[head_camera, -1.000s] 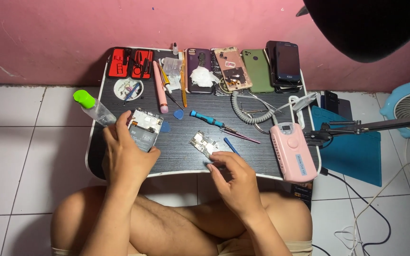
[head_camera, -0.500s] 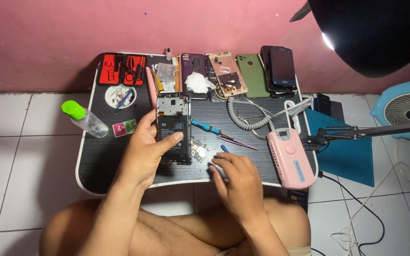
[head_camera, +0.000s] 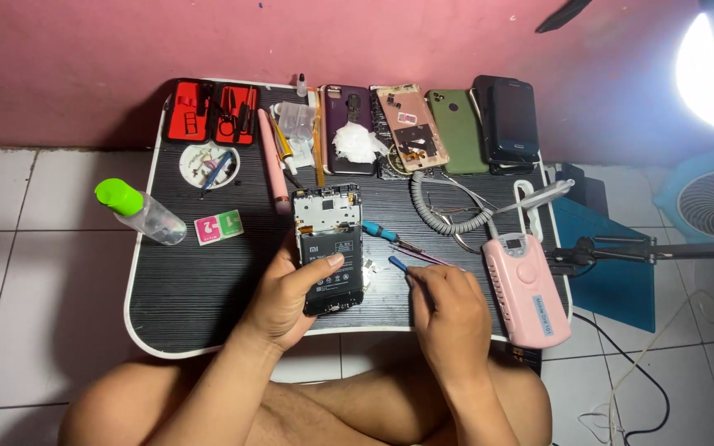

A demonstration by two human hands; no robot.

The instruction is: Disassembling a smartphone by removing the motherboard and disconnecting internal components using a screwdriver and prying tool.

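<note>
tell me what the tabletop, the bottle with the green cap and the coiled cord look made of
Tabletop: probably laminated board, black with fine ribbed lines and a white edge band.
Bottle: clear plastic, see-through body, with a glossy lime green cap.
Coiled cord: grey rubbery or vinyl sheath, matte, wound in tight spirals.

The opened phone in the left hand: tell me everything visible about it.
The opened phone has its back cover off, showing a black battery in its lower half and pale boards and shields above. It lies lengthwise, top end toward the wall, on the black ribbed table. The left hand grips its lower part, thumb across the battery.
</note>
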